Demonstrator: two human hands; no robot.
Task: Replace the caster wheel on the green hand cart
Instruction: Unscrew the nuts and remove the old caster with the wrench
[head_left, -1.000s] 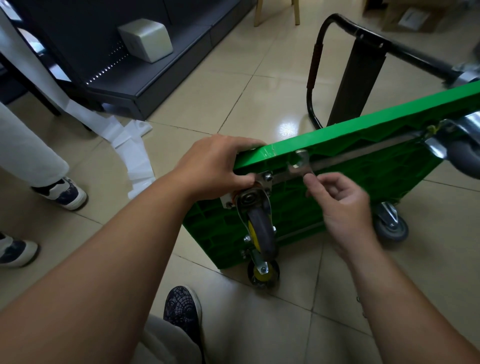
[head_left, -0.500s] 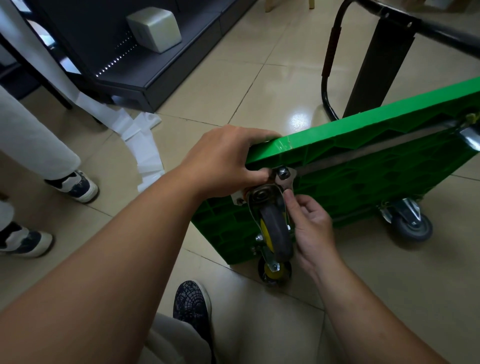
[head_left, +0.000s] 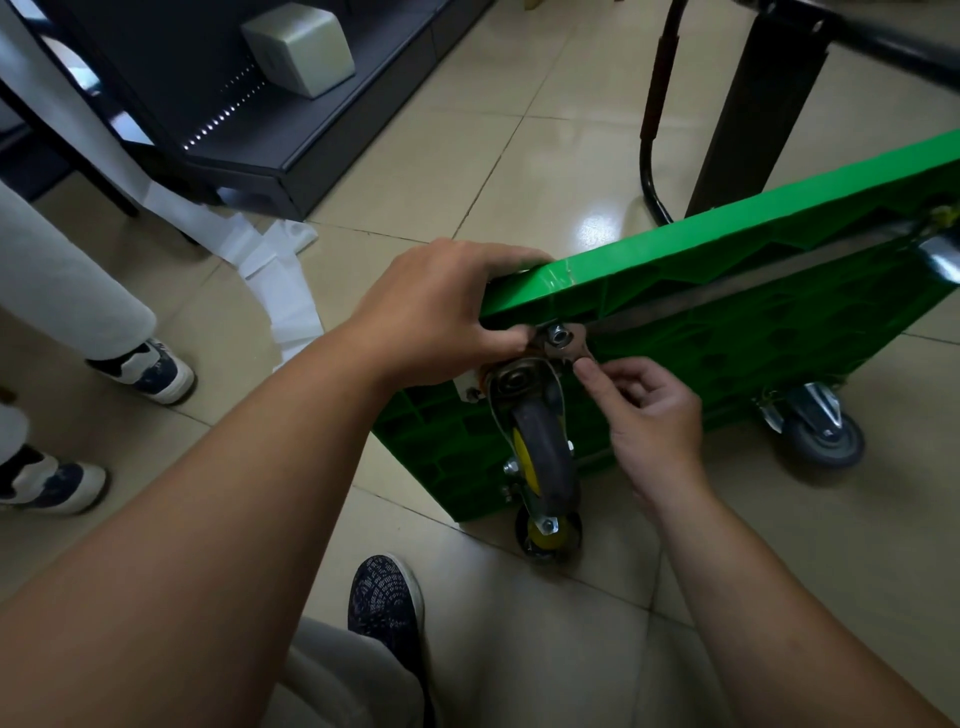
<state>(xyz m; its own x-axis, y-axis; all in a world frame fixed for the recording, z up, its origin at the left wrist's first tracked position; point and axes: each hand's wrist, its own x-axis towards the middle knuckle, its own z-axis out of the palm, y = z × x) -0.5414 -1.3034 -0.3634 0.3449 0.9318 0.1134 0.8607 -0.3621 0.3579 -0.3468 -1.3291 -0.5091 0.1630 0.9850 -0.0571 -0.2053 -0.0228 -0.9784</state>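
The green hand cart (head_left: 727, 322) stands tipped on its side with the ribbed underside facing me. My left hand (head_left: 441, 312) grips its upper corner edge. A caster (head_left: 545, 452) with a grey tyre and yellow hub hangs from a metal plate at that corner. A small metal wrench (head_left: 571, 345) sits around the plate's nut (head_left: 558, 336). My right hand (head_left: 654, 415) pinches the wrench's lower end with thumb and fingertip, its other fingers curled.
Another yellow-hubbed caster (head_left: 548, 535) touches the tiled floor, and a grey one (head_left: 821, 431) sits further right. The black cart handle (head_left: 654, 104) rises behind. At left are a dark shelf unit (head_left: 260, 140), white paper strips (head_left: 280, 291) and a person's shoes (head_left: 150, 371). My shoe (head_left: 384, 608) is below.
My right hand moved left from the metal strip to the caster plate and brought the wrench onto the nut. My left hand kept its grip on the cart's corner.
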